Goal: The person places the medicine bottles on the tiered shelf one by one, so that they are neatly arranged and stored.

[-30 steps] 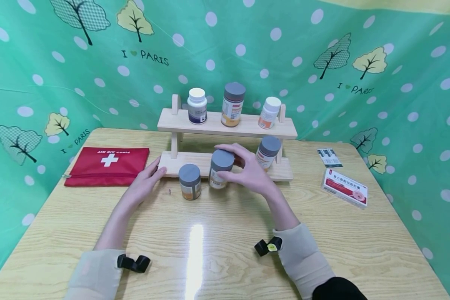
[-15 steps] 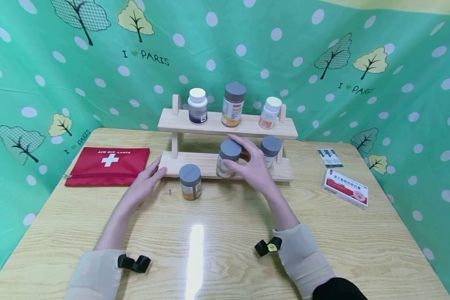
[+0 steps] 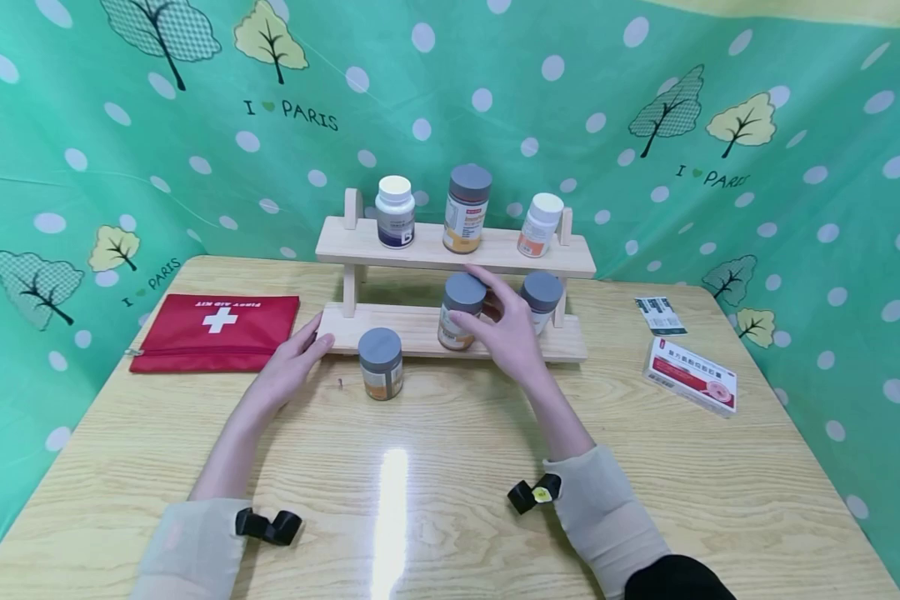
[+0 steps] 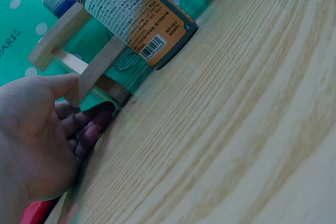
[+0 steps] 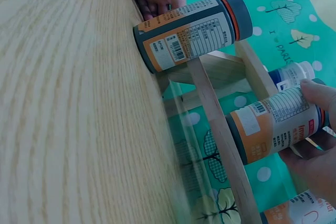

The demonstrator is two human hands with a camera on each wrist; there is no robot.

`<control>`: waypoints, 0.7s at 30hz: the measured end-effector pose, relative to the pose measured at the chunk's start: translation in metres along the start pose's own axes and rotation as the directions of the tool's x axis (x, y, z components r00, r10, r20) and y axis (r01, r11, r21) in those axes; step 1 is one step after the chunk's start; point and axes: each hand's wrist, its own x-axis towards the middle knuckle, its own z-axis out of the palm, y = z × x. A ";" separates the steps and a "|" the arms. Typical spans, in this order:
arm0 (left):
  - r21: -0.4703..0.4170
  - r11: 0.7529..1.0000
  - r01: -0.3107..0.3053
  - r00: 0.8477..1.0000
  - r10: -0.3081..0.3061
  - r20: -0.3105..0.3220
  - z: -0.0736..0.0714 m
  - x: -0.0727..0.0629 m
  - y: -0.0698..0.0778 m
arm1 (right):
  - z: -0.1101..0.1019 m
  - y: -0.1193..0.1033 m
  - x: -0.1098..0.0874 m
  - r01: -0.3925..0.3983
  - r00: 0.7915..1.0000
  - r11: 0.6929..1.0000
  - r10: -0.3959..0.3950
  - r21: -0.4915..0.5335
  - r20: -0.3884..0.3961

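A two-tier wooden shelf (image 3: 390,323) stands at the back of the table. My right hand (image 3: 512,332) grips a grey-capped pill bottle (image 3: 459,325) upright on the lower board, thumb on its near side and fingers round the far side. The right wrist view shows the orange-and-white label of this bottle (image 5: 273,127). My left hand (image 3: 291,367) holds the lower board's left end, with the thumb (image 4: 63,85) on it and the other fingers lower down. Another grey-capped bottle (image 3: 380,367) stands on the table before the shelf. A third grey-capped bottle (image 3: 542,296) is right of my right hand, partly hidden.
On the upper board stand a white-capped bottle (image 3: 395,215), a taller grey-capped bottle (image 3: 467,208) and a small white bottle (image 3: 540,225). A red first aid pouch (image 3: 213,333) lies at left. At right are a medicine box (image 3: 690,375) and a blister pack (image 3: 659,316).
My right hand has carried the gripped bottle back and to the right, from the shelf's front edge onto the lower board. My left hand has stayed on the shelf's end.
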 end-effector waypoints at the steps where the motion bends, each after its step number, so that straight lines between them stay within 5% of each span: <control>1: -0.001 1.000 0.000 1.000 0.000 -0.001 0.000 0.000 0.000 | 0.000 0.000 0.000 -0.007 1.000 1.000 0.007 0.001 0.001; 21: 0.000 1.000 0.000 1.000 0.000 -0.002 0.000 0.000 0.001 | 0.002 0.001 0.001 -0.024 1.000 0.999 0.025 0.027 -0.007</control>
